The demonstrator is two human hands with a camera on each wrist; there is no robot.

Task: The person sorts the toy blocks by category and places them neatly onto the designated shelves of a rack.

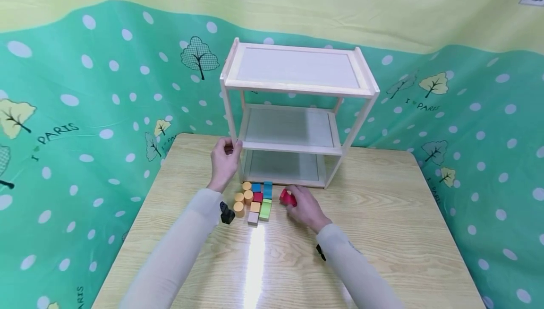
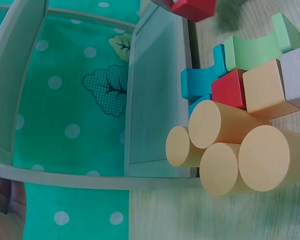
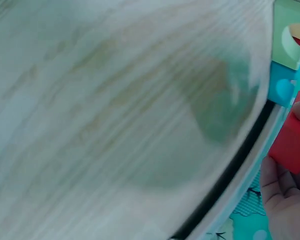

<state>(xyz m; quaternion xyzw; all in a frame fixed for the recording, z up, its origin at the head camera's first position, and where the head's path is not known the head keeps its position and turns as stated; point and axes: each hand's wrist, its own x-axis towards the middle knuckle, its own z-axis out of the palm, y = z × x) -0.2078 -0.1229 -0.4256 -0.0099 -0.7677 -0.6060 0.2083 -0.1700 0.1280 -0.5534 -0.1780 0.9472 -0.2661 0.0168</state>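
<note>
The wooden shelf stands on the worktop; the left hand grips its front left post. Just before it, beside the blocks, the right hand pinches a red block, fingers curled round it.

Block cluster crowds the open shelf front.
</note>
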